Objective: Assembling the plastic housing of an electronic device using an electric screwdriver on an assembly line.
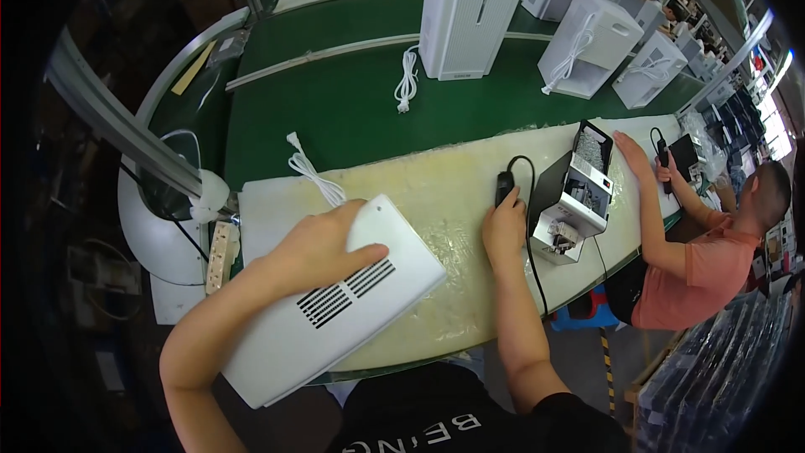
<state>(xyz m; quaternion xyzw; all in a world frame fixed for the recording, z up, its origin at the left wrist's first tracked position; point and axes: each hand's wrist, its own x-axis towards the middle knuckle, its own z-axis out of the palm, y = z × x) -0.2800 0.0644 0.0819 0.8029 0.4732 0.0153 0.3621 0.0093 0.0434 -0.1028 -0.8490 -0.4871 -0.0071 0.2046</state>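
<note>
A long white appliance housing (381, 281) with black vent slots lies slanted across the near left of the bench. My left hand (329, 239) grips its far edge, fingers over the edge and thumb on the top face beside the slots. My right hand (505, 231) is closed round a black corded power tool (504, 190), probably an electric screwdriver, held above the bench mat; its tip is hidden. A black cord loops from it to the near edge. A bundled white power cord (319, 180) extends from behind the housing, close to my left hand.
Opened units with exposed inner parts (584, 195) stand right of my right hand. Beyond, a green conveyor (335, 101) carries white appliances (470, 17) with bundled cords. A co-worker (713, 260) sits at right, holding a similar tool. A power strip (222, 256) and metal post (126, 117) are at left.
</note>
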